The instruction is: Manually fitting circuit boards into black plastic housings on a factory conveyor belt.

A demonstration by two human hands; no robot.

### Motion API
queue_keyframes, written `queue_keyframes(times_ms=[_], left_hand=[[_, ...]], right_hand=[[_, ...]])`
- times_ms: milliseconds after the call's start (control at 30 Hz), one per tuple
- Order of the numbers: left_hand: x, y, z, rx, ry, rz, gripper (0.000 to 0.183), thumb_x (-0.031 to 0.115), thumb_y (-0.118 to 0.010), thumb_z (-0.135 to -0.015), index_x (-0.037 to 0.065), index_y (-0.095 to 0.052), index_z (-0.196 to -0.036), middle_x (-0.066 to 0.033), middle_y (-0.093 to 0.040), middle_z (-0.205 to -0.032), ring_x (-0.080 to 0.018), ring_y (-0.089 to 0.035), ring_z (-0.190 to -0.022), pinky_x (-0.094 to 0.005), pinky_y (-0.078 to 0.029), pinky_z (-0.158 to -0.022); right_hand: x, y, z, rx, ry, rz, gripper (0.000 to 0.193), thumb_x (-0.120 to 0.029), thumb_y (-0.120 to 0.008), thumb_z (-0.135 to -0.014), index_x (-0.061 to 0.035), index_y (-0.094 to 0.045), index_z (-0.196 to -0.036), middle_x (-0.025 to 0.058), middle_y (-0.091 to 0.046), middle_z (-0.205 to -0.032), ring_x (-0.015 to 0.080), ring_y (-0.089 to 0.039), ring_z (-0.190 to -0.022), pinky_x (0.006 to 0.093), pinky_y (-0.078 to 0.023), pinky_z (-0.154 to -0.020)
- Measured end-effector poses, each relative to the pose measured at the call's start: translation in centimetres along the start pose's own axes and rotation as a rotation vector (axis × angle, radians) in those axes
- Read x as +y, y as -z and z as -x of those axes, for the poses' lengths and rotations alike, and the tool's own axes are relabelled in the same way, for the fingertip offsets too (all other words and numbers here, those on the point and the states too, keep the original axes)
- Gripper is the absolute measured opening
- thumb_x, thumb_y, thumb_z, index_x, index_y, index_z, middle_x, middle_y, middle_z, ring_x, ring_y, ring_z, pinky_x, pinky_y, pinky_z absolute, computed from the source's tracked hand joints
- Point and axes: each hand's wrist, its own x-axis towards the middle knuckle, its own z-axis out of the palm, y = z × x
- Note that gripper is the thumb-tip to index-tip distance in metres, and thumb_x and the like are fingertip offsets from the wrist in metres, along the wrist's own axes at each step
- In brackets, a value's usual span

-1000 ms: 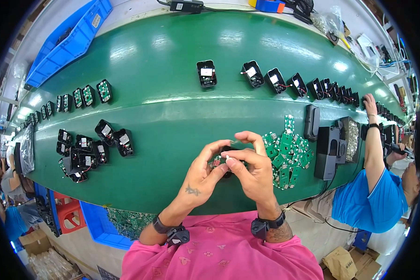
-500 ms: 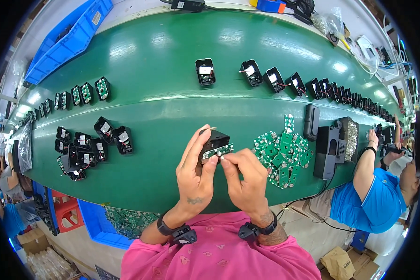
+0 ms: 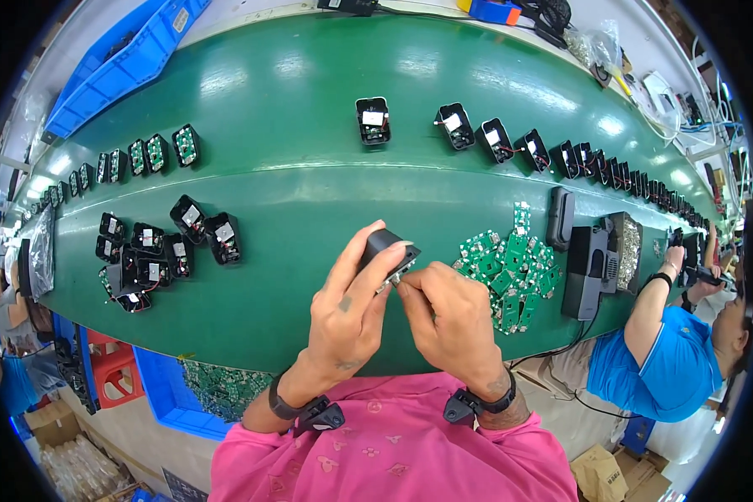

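My left hand (image 3: 343, 305) is wrapped round a black plastic housing (image 3: 382, 243), tilted over the near part of the green table. A strip of green circuit board (image 3: 402, 272) shows at the housing's lower side, between my two hands. My right hand (image 3: 453, 318) is closed in a pinch right at that board edge; its fingertips hide what they grip. To the right of it lies a loose heap of green circuit boards (image 3: 510, 272). On the left is a cluster of black housings (image 3: 148, 238) with white parts inside.
A row of open black housings (image 3: 453, 125) curves off to the far right. Housings with green boards (image 3: 186, 146) line the far left. A grey device (image 3: 586, 272) stands right of the boards. A co-worker in a blue shirt (image 3: 653, 360) sits at the right. A blue crate (image 3: 155, 393) is below the table edge.
My left hand has turned the housing, and a finger now lies across its top. The small white piece seen earlier at my right fingertips is hidden. My right hand stays close against the board.
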Motion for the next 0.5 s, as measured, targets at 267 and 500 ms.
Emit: queue_keyframes(times_ms=[267, 500], left_hand=[[-1.4, -1.9, 1.5, 0.115, 0.092, -0.094, 0.038, 0.0, -0.061, -0.091, -0.001, -0.058, -0.13, -0.0253, -0.056, -0.135, -0.035, -0.063, -0.116, -0.0384, -0.052, -0.096], [-2.5, -1.4, 0.8, 0.109, 0.293, 0.353, 0.047, 0.001, -0.063, -0.093, 0.001, -0.049, -0.137, -0.0164, -0.058, -0.133, -0.0188, -0.068, -0.1, -0.0296, -0.057, -0.081]], right_hand=[[0.8, -2.0, 0.8, 0.029, -0.043, 0.047, 0.004, 0.0, -0.065, -0.087, 0.0006, -0.061, -0.089, 0.0135, -0.059, -0.074, 0.0318, -0.06, -0.062, 0.0391, -0.046, -0.053], [2.0, -1.5, 0.5, 0.153, -0.312, -0.077, 0.011, -0.006, -0.065, -0.093, 0.0045, -0.064, -0.095, 0.0063, -0.064, -0.076, 0.0147, -0.063, -0.064, 0.028, -0.049, -0.055]])
